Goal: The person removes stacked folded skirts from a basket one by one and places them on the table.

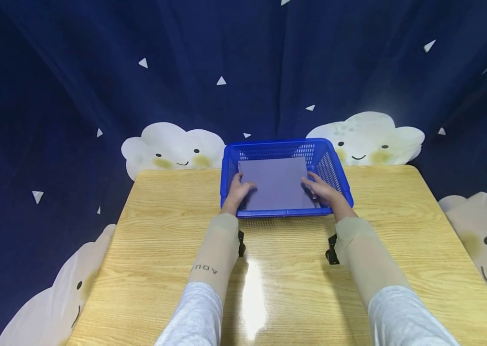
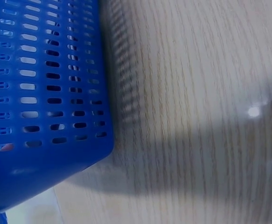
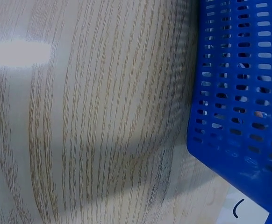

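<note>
1. Head view: grey panel (image 1: 275, 183) sits inside blue basket (image 1: 286, 213), at table's (image 1: 165, 230) 12 o'clock.
2. Left hand (image 1: 238, 191) at panel's 9 o'clock, right hand (image 1: 323, 189) at 3; opposite edges, likely to keep it level.
3. Grip: cannot tell for either hand; lower fingers hidden.
4. Basket probably there to contain the panel.

The basket (image 1: 286, 213) looks like smooth, moulded plastic with a soft gloss on its pierced walls. The flat sheet (image 1: 273, 182) inside has a smooth, matt face; whether card or plastic, it is hard to tell. Under them, the table (image 1: 161, 206) shows wood grain beneath a glossy finish, shining at the near side. The far curtain (image 1: 243, 57) is matt, folded cloth.
</note>
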A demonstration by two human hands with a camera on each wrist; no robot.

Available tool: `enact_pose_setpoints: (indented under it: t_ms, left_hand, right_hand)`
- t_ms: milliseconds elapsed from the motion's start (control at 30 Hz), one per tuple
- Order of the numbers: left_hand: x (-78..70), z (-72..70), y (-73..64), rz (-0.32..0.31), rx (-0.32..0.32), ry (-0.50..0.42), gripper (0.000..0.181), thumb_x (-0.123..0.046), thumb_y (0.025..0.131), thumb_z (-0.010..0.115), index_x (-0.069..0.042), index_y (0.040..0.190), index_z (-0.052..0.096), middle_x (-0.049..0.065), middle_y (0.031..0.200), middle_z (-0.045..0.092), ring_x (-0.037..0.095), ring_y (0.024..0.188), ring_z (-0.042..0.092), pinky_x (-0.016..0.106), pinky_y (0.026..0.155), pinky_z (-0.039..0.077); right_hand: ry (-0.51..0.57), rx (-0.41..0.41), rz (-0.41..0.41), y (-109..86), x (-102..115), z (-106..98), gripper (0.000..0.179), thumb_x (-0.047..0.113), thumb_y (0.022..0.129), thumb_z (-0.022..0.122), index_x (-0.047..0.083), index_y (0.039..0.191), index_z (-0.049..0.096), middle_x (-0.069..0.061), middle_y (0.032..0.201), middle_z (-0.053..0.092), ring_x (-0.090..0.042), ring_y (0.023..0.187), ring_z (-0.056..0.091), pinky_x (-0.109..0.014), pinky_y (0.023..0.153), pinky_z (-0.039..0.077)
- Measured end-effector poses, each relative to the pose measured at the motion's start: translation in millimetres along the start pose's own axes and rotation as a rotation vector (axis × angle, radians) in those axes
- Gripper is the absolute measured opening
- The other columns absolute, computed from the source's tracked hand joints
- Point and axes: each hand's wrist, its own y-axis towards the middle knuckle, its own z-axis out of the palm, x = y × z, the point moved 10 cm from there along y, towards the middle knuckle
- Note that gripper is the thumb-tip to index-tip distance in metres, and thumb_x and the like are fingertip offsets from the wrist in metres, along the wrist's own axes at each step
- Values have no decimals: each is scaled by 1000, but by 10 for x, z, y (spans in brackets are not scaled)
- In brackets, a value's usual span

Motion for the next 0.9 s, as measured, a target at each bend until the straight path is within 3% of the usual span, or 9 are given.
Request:
enact_pose_setpoints:
  t_ms: [133,233,333,433,500,567,667,733,900]
  left_hand:
    - [-457,-153,-626,-34,59,-35,97,-37,67,76,-20,145,22,9,147,27,22,131,28,34,106,28]
    - [-845,-285,-1131,-89,76,-34,91,-29,72,72,-17,146,20,10,148,24,23,133,25,35,107,25]
    - [-1002,-353,-1321,-118,72,-34,86,-21,75,69,-15,146,20,12,148,24,25,134,24,38,109,23]
    - [-704,-247,-932,-59,56,-49,90,-28,72,72,-18,145,21,11,148,25,23,132,26,35,106,26]
    - [-413,-132,-555,-47,57,-66,93,-27,71,72,-19,146,18,10,147,25,24,130,29,37,105,28]
    - [-267,-75,-333,-44,41,-69,92,-26,72,72,-18,146,17,12,147,26,25,129,30,38,104,29]
    - [-394,-134,-473,-85,34,-82,89,-19,75,69,-18,147,17,10,148,24,26,132,27,41,107,26]
    - [-641,-257,-781,-77,23,-78,86,-20,75,69,-17,146,21,10,148,24,26,133,25,40,107,25]
    - [-588,-264,-725,-8,2,-78,86,-32,70,74,-20,142,29,10,144,31,25,128,32,36,101,34]
  right_hand:
    - [5,-3,21,-2,-17,4,69,38,97,34,14,147,-7,1,71,33,-16,68,37,-51,98,33]
    - [10,-4,31,-2,-25,14,69,39,97,34,15,147,-7,-14,105,40,-25,92,42,-58,101,27]
    - [18,7,35,0,-33,28,70,39,97,34,16,147,-9,-23,140,15,-36,120,28,-60,102,22]
    - [22,9,37,3,-37,28,71,39,97,34,16,146,-11,-23,147,3,-38,128,18,-59,104,18]
    - [20,4,37,6,-34,25,71,38,97,34,16,146,-11,-23,147,3,-38,128,17,-57,106,15]
    - [12,-3,34,10,-29,20,70,38,97,34,15,147,-9,-23,148,1,-38,130,16,-56,106,15]
    - [8,-6,29,20,-19,25,69,37,97,35,13,147,-7,-22,149,-1,-38,132,14,-55,107,14]
    - [0,-3,21,23,-12,29,70,37,97,35,12,147,-6,-23,149,-3,-38,133,13,-56,107,15]
    - [4,-9,12,34,-21,17,70,35,97,38,13,147,-5,-22,149,-1,-37,129,16,-55,107,15]
